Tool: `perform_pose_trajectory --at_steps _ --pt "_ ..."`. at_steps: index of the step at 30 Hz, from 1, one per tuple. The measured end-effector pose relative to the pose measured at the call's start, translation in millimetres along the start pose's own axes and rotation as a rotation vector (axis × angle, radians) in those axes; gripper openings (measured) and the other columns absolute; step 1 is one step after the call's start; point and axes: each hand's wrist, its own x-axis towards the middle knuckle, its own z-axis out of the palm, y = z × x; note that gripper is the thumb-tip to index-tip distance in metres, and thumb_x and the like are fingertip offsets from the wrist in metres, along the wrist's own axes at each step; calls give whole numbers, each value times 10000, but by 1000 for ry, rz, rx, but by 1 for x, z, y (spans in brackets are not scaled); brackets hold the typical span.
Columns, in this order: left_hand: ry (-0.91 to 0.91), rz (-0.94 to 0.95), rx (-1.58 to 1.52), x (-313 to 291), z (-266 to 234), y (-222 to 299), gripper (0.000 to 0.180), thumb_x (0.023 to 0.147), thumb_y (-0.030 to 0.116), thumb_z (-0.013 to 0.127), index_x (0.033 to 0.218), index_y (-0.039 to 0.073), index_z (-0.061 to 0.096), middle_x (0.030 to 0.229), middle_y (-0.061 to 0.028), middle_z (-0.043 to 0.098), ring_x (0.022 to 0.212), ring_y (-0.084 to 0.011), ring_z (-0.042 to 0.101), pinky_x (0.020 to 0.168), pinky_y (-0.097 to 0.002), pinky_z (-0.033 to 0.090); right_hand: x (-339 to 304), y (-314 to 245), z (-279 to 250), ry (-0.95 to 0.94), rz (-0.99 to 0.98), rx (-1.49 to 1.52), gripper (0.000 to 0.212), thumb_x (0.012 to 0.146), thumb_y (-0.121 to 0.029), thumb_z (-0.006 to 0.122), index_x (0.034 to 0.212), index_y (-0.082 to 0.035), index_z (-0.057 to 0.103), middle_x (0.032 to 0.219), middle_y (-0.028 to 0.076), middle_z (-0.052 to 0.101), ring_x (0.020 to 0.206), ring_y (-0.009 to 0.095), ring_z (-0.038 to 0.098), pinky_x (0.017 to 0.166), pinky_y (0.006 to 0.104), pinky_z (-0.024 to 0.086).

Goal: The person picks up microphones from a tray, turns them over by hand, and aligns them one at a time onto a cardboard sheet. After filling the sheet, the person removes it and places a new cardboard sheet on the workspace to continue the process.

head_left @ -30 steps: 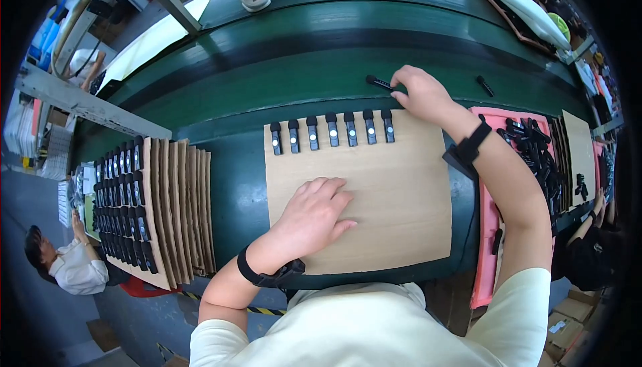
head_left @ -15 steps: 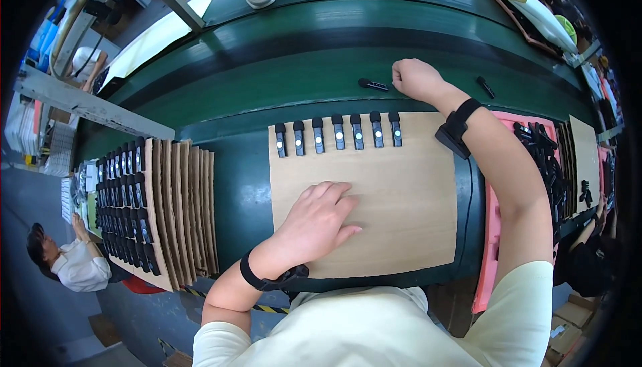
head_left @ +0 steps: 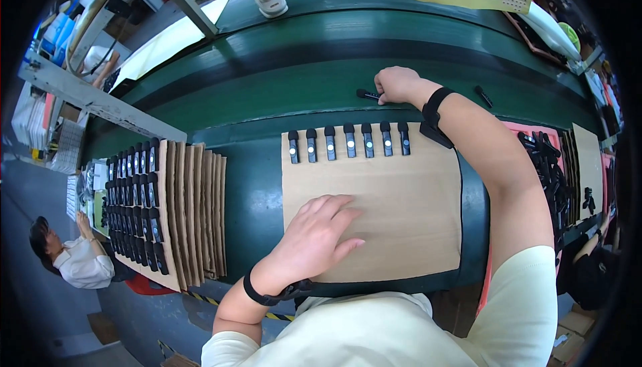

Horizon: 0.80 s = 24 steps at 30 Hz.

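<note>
A row of several small black clip-on microphones (head_left: 350,141) with foam tops stands along the far edge of a brown cardboard sheet (head_left: 401,220); most show a bright round spot. My left hand (head_left: 319,236) rests on the left part of this sheet, fingers spread and nothing in them. Beyond the sheet, on the green surface, my right hand (head_left: 399,86) is closed with its fingertips at the right end of another black microphone (head_left: 367,94), which lies on its side. The fingers partly hide that end. One more loose microphone (head_left: 483,97) lies farther right.
At left stand upright cardboard sheets (head_left: 200,213), the outer one lined with black microphones (head_left: 137,193). A pink tray (head_left: 487,280) on the right holds a heap of black microphones (head_left: 552,173). A small fan (head_left: 271,4) sits at the back; a person (head_left: 80,260) works at far left.
My right hand has moved left and slightly nearer, onto the end of the loose microphone. The left hand stays spread over the cardboard. The whole view has shifted a little.
</note>
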Motion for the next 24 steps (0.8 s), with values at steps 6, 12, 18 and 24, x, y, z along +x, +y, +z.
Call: perform_pose_trajectory --at_steps 6,12,18,24 --pt "56 0 -87 -10 -19 -2 401 800 234 741 1128 42 613 1263 -159 561 1156 -343 531 974 -431 430 -8 -6 -12 123 -71 121 173 760 -126 756 859 -33 649 842 112 668 830 273 651 738 366 519" --pt "252 24 -135 -14 -33 0 395 771 162 764 1115 30 621 1244 -161 581 1113 -346 562 942 -430 455 -105 -37 -25 199 -321 846 130 823 -47 715 924 3 651 796 19 634 721 72 586 658 237 489" --pt "408 68 -273 0 -25 21 388 737 92 772 1092 10 638 1133 -171 639 1039 -321 611 947 -441 459 -242 -76 1 98 -236 1428 186 836 1 724 1007 18 651 864 17 653 761 61 595 681 219 482" --pt "276 177 -341 16 -10 27 337 732 96 777 1030 -14 662 971 -148 696 945 -298 666 982 -476 452 -290 -80 13 21 -42 1647 200 830 20 717 1017 39 647 902 47 664 816 97 609 719 238 485"
